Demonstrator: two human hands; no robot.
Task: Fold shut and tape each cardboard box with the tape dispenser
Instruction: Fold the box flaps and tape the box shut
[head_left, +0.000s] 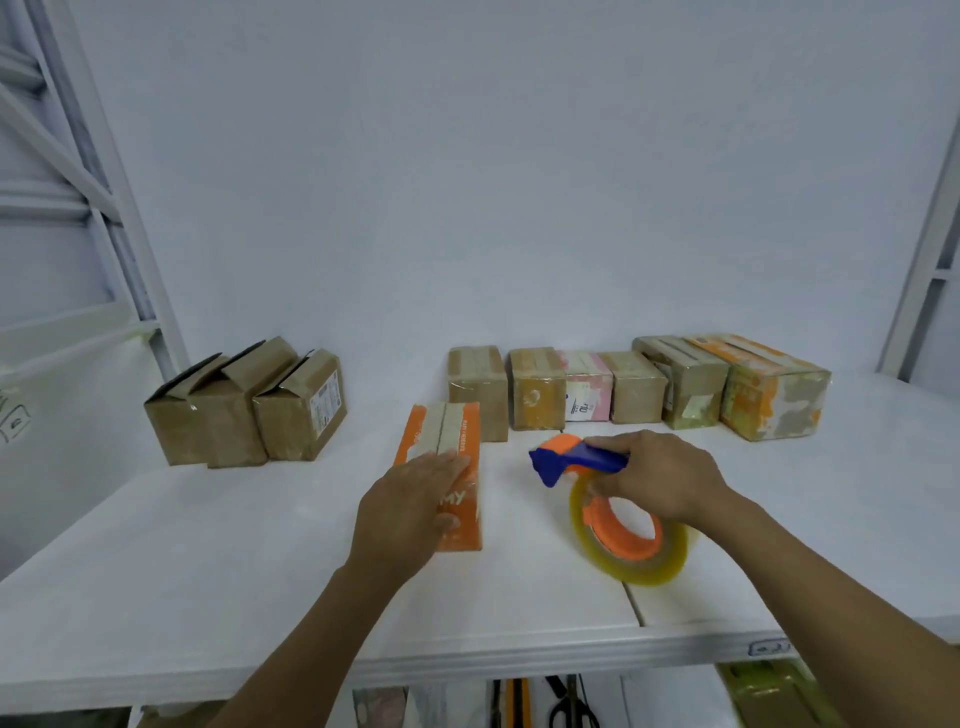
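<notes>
An orange cardboard box (447, 431) lies in the middle of the white table (208, 545), its top flaps folded together. My left hand (410, 504) rests flat on its near end with straight fingers. To its right, my right hand (660, 480) grips the blue handle of the tape dispenser (576, 460), which carries an orange-cored roll of clear tape (631, 545). The dispenser hangs just above the table, apart from the orange box.
Three brown boxes (244, 410) with raised flaps stand at the back left. A row of several taped boxes (639, 387) lines the back right. White shelf frames flank the table. Scissors (569, 701) and other items lie below the front edge.
</notes>
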